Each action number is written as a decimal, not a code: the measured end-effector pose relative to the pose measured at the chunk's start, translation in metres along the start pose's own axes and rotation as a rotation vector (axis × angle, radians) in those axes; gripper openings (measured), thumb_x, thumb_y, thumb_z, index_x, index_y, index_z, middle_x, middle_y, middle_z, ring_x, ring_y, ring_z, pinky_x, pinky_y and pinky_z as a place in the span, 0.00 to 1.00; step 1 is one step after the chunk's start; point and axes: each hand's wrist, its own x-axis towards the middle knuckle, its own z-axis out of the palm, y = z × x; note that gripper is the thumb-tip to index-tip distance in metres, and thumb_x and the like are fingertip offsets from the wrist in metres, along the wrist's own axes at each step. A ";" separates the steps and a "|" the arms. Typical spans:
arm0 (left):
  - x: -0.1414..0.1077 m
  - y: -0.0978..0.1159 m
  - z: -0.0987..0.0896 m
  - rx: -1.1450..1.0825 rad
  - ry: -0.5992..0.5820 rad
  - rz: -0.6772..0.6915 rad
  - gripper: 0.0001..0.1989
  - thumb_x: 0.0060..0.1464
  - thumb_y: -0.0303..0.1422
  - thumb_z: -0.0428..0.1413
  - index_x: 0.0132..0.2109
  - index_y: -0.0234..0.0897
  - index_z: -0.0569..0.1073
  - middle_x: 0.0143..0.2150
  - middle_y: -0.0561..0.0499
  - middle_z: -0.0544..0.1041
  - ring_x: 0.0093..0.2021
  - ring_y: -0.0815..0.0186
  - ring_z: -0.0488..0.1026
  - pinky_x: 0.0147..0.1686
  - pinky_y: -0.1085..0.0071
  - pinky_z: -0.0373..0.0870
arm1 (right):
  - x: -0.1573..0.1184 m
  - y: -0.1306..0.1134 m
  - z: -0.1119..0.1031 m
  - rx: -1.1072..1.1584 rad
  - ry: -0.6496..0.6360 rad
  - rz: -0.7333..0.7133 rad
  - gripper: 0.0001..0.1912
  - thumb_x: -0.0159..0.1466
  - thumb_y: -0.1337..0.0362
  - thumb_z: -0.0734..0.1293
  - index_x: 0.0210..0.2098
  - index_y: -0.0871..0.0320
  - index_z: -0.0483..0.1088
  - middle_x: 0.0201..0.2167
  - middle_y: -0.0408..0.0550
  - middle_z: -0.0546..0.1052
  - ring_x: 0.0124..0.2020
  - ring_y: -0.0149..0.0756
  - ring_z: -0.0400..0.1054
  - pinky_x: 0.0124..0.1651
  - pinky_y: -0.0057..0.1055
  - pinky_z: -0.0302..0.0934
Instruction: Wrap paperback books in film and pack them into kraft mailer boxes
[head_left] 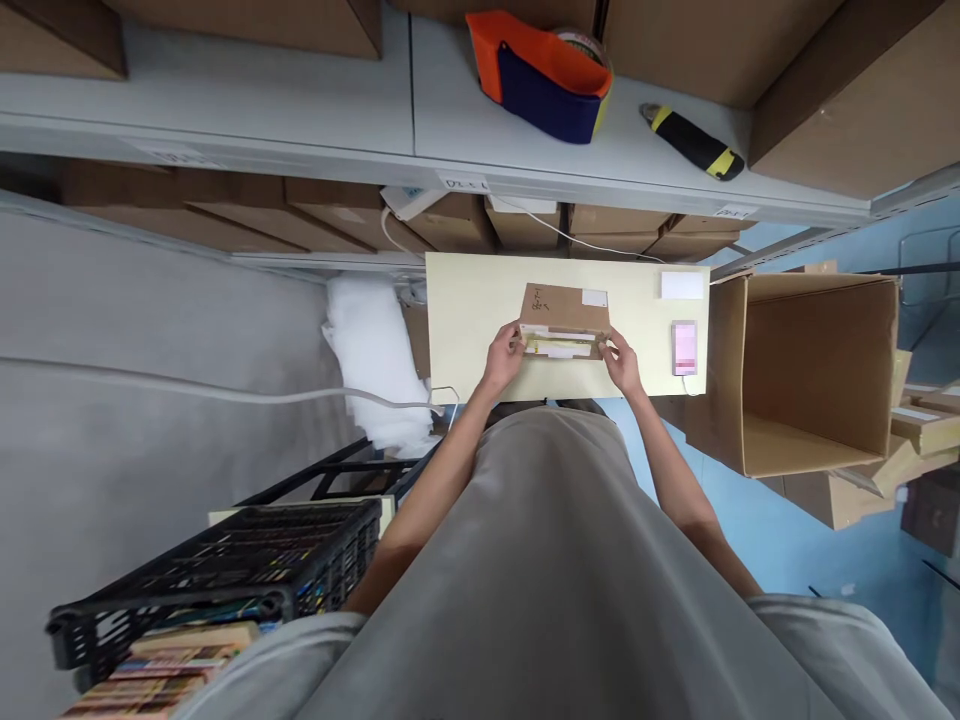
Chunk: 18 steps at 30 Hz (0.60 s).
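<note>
A small brown cardboard box (564,309) with handwriting and a white label on top lies on the cream tabletop (472,310). Its near side shows an opening with something yellow and white in it. My left hand (505,356) holds the box's near left corner, fingers bent against it. At the near right corner, my right hand (620,362) grips the cardboard between thumb and fingers.
A phone (684,348) and a white card (682,285) lie on the right of the table. Right of it stands a large open carton (817,370). White wrap (382,350) and a black crate (225,560) are left. The shelf above holds a tape dispenser (547,80) and cutter (694,140).
</note>
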 end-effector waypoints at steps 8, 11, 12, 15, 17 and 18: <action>-0.006 -0.026 0.007 -0.012 -0.160 -0.184 0.34 0.55 0.21 0.56 0.69 0.35 0.78 0.71 0.37 0.80 0.66 0.50 0.82 0.74 0.49 0.74 | -0.006 0.025 0.024 0.030 0.022 0.225 0.34 0.68 0.50 0.72 0.70 0.56 0.75 0.66 0.59 0.83 0.63 0.55 0.81 0.73 0.58 0.73; -0.008 -0.031 0.006 -0.014 -0.190 -0.194 0.38 0.53 0.20 0.57 0.72 0.37 0.75 0.72 0.38 0.79 0.67 0.50 0.82 0.75 0.48 0.74 | -0.010 0.026 0.033 0.043 0.075 0.287 0.39 0.67 0.51 0.74 0.74 0.56 0.71 0.71 0.60 0.80 0.69 0.57 0.78 0.74 0.58 0.72; -0.008 -0.032 0.005 -0.012 -0.193 -0.202 0.40 0.52 0.21 0.58 0.73 0.37 0.74 0.73 0.37 0.78 0.67 0.50 0.82 0.75 0.48 0.74 | -0.011 0.026 0.036 0.048 0.105 0.315 0.41 0.66 0.50 0.75 0.75 0.57 0.70 0.74 0.62 0.77 0.71 0.59 0.76 0.74 0.58 0.72; -0.008 -0.034 0.003 -0.009 -0.216 -0.229 0.44 0.50 0.21 0.59 0.76 0.37 0.70 0.76 0.34 0.75 0.68 0.47 0.82 0.71 0.47 0.78 | -0.017 0.026 0.042 0.058 0.164 0.370 0.44 0.65 0.49 0.76 0.76 0.59 0.69 0.77 0.66 0.72 0.75 0.64 0.71 0.76 0.62 0.68; -0.008 -0.033 0.004 -0.015 -0.248 -0.233 0.44 0.50 0.20 0.59 0.75 0.37 0.71 0.75 0.34 0.76 0.68 0.47 0.82 0.68 0.48 0.80 | -0.022 0.025 0.045 0.063 0.160 0.368 0.42 0.65 0.48 0.76 0.74 0.59 0.72 0.74 0.65 0.76 0.75 0.64 0.71 0.78 0.62 0.65; -0.009 -0.032 0.004 -0.013 -0.260 -0.229 0.42 0.51 0.20 0.59 0.74 0.37 0.71 0.74 0.35 0.77 0.69 0.47 0.81 0.68 0.49 0.80 | -0.025 0.025 0.046 0.066 0.156 0.363 0.41 0.65 0.48 0.76 0.73 0.58 0.73 0.72 0.63 0.78 0.75 0.64 0.72 0.78 0.62 0.65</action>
